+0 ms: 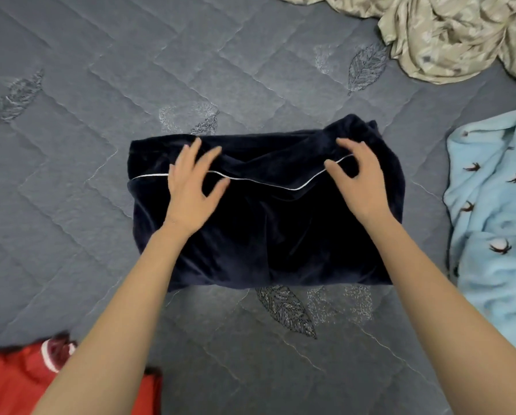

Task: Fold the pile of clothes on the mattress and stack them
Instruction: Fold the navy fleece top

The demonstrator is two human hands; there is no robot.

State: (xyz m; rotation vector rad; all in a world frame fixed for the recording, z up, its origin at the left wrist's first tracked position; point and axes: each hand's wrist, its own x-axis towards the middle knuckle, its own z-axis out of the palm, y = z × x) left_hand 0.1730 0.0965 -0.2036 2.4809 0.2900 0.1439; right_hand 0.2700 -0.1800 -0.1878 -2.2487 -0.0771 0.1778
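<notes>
A dark navy velvet garment (268,235) with thin white piping lies folded into a rough rectangle in the middle of the grey quilted mattress (80,121). My left hand (190,187) hovers over its upper left part, fingers spread and relaxed, holding nothing. My right hand (361,181) is over the upper right part, fingers loosely bent above the piping, gripping nothing that I can see. Both forearms reach in from the bottom of the view.
A light blue fleece garment (493,223) with dark bird prints lies crumpled at the right. A beige patterned cloth (451,34) is heaped at the top right. A red garment (20,384) with white trim sits at the bottom left corner.
</notes>
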